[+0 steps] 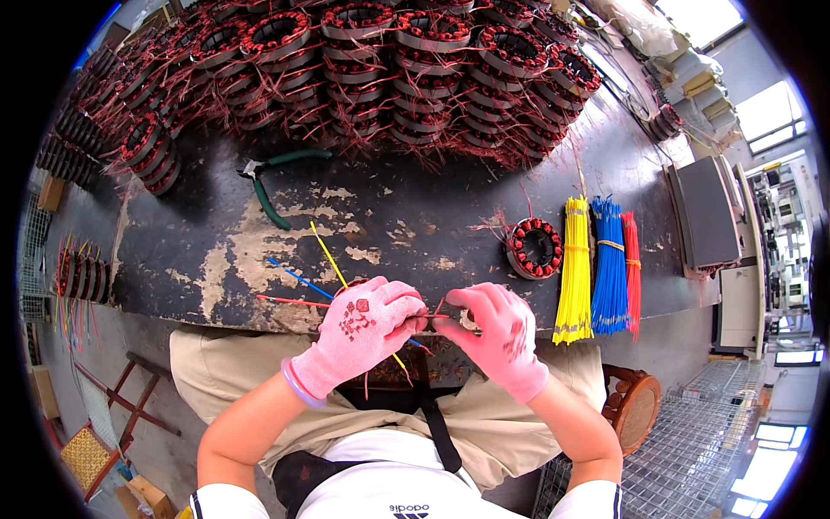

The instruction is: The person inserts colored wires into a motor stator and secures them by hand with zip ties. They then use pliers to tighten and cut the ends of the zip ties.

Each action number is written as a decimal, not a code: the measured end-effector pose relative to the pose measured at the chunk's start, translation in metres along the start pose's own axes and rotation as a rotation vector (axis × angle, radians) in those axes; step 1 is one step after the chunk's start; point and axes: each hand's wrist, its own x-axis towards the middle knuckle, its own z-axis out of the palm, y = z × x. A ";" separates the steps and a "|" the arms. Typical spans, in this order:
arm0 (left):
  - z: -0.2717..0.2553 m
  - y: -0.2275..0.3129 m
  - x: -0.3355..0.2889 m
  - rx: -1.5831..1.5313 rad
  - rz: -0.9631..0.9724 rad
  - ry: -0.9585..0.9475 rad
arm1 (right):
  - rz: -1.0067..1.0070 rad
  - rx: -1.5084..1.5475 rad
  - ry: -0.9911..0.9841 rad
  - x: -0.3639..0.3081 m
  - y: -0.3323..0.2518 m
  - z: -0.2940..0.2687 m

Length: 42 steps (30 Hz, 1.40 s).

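Both of my hands wear pink gloves and meet at the table's near edge. My left hand (361, 333) is closed, with a yellow wire (327, 253), a blue wire (298, 278) and a red wire (292, 301) passing under or through it. Their other ends poke out below that hand. A bit of a reddish part shows behind the left knuckles, mostly hidden. My right hand (500, 337) pinches a thin red wire (438, 315) that spans the gap between the fingertips of both hands.
A lone wound stator (534, 227) lies right of my hands, beside yellow (573, 268), blue (609, 277) and red (634, 285) wire bundles. Green-handled cutters (275, 213) rest farther left. Tall stator stacks (424, 86) line the back; a wooden stool (635, 406) stands right.
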 end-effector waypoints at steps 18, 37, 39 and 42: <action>0.011 0.009 -0.004 -0.064 0.122 -0.096 | 0.411 0.419 -0.341 -0.031 -0.012 -0.021; -0.016 -0.010 -0.001 0.001 -0.006 -0.034 | -0.011 0.203 -0.171 0.007 0.006 0.027; -0.015 -0.009 -0.002 0.016 0.006 -0.041 | 0.698 1.043 -0.498 0.010 0.003 0.025; -0.014 -0.011 -0.005 0.027 0.003 -0.034 | 0.719 1.004 -0.515 0.016 -0.004 0.015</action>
